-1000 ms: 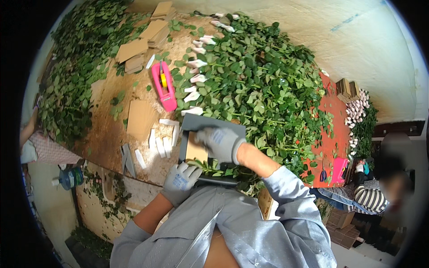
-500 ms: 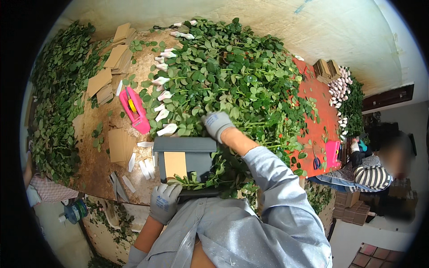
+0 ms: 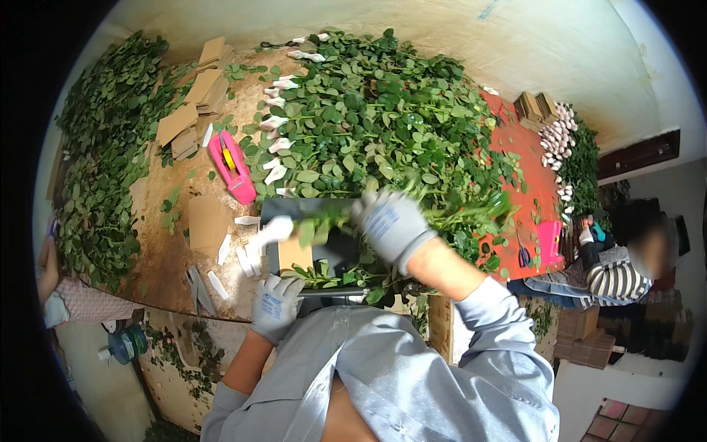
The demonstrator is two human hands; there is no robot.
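My gloved right hand (image 3: 394, 225) is closed around the stem of a leafy rose. That rose's pale bud (image 3: 276, 230), blurred by motion, points left over a dark grey stand (image 3: 337, 247). A tan cardboard piece (image 3: 295, 256) lies in the stand, with leafy stems (image 3: 346, 278) along its near side. At the stand's near left corner, my gloved left hand (image 3: 274, 306) has its fingers curled over the edge. Beyond the stand spreads a thick pile of leafy roses (image 3: 390, 118), pale buds facing left.
A pink tape dispenser (image 3: 233, 169), cardboard sheets (image 3: 208, 221) and white strips (image 3: 245, 261) lie to the left. More foliage (image 3: 103, 162) covers the far left. At right are scissors (image 3: 523, 255), a pink dispenser (image 3: 549, 243) and a person in striped sleeves (image 3: 615, 286).
My right hand has drawn a rose from the pile and moved right and nearer, swinging its bud over the stand. My left hand stays at the stand's corner.
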